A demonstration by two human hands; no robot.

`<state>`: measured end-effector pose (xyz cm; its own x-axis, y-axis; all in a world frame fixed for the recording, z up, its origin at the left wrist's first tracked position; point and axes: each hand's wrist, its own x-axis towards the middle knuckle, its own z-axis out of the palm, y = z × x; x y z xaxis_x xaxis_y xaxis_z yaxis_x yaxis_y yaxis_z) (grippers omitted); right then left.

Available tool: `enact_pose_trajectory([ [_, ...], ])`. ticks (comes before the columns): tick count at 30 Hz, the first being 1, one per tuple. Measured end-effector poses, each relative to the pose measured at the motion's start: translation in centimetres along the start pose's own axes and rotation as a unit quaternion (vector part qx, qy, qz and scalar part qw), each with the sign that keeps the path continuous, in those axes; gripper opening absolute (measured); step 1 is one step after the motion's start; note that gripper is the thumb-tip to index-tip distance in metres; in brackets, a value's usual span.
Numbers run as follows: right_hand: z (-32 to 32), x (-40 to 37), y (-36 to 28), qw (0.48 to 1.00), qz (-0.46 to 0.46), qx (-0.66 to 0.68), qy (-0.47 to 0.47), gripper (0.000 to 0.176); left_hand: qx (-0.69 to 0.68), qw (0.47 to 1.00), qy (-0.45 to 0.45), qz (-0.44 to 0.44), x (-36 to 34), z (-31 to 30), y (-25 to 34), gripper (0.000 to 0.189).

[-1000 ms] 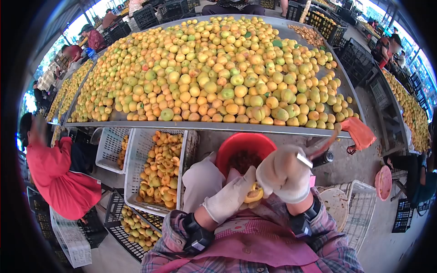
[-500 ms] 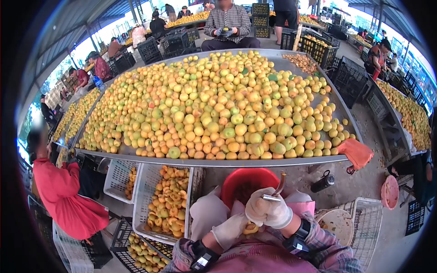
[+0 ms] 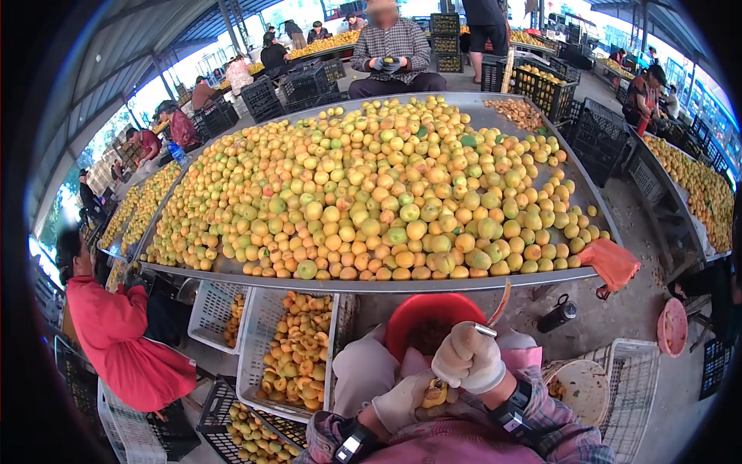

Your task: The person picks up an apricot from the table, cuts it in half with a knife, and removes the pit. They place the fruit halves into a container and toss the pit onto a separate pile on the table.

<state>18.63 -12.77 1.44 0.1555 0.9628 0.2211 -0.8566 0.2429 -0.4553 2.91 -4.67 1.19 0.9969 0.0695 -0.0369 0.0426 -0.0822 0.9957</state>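
Tool (image 3: 485,330) steeper than before in seemingly tight right grip (image 3: 470,360)

I see off-white gloves (image 3: 487,376) on the left hand (image 3: 402,400) and right hand (image 3: 468,357), the right one tan-smudged over its fingers (image 3: 451,360). Black wrist straps (image 3: 522,393) carry small boxy units (image 3: 511,420) with pale panels. Plaid sleeves (image 3: 568,428) mix pink, purple and blue-grey; I make out a pink apron (image 3: 444,448) and pale trousers (image 3: 365,377).
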Motion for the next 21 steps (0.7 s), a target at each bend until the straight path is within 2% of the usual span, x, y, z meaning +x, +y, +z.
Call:
enact_pose_trajectory([
  [2,-0.1,-0.1,0.0,1.000,-0.004,0.008,-0.001,0.047,0.004,1.000,-0.003,0.005,0.0,0.2,-0.2,0.029],
  [5,-0.2,-0.2,-0.1,1.000,-0.012,0.024,-0.011,0.049,-0.078,0.997,0.004,-0.029,-0.1,1.0,0.2,0.024],
  [6,-0.2,-0.2,-0.1,1.000,-0.026,0.017,0.001,0.048,-0.165,0.983,0.031,-0.070,0.1,1.2,0.8,0.020],
  [7,-0.2,-0.2,-0.1,0.999,-0.040,0.010,0.015,0.048,-0.252,0.959,0.058,-0.112,0.4,1.3,1.2,0.023],
  [8,0.1,0.0,-0.1,0.997,-0.059,-0.001,0.045,0.048,-0.490,0.846,0.013,-0.211,1.0,0.2,-0.5,0.041],
  [9,0.5,0.4,-0.1,0.989,-0.077,-0.024,0.122,0.050,-0.292,0.924,0.134,-0.208,1.4,1.4,0.4,0.053],
  [10,0.5,0.6,-0.3,0.988,-0.086,-0.034,0.121,0.049,-0.447,0.847,0.138,-0.253,1.7,1.0,0.0,0.059],
  [11,0.3,0.7,-0.6,0.988,-0.095,-0.046,0.116,0.049,-0.489,0.847,0.060,-0.198,1.3,0.1,-1.2,0.062],
  [15,0.5,0.7,-0.2,0.986,-0.107,-0.082,0.101,0.048,-0.469,0.850,0.103,-0.216,0.5,0.6,0.1,0.065],
  [17,0.9,0.8,0.2,0.982,-0.102,-0.123,0.101,0.041,-0.341,0.905,0.166,-0.192,0.4,0.6,0.2,0.048],
  [18,1.2,0.8,0.5,0.983,-0.095,-0.106,0.119,0.037,-0.342,0.904,0.168,-0.191,0.2,0.7,-0.9,0.048],
  [19,1.4,0.9,0.7,0.983,-0.093,-0.106,0.118,0.037,-0.055,0.974,0.212,-0.058,0.1,0.9,-3.0,0.043],
  [20,1.5,1.0,0.9,0.973,-0.098,-0.179,0.107,0.037,0.238,0.940,0.232,0.079,0.2,0.9,-3.5,0.045],
  [21,1.6,1.0,1.0,0.958,-0.103,-0.252,0.095,0.039,0.238,0.940,0.232,0.078,0.2,0.8,-3.9,0.045],
])
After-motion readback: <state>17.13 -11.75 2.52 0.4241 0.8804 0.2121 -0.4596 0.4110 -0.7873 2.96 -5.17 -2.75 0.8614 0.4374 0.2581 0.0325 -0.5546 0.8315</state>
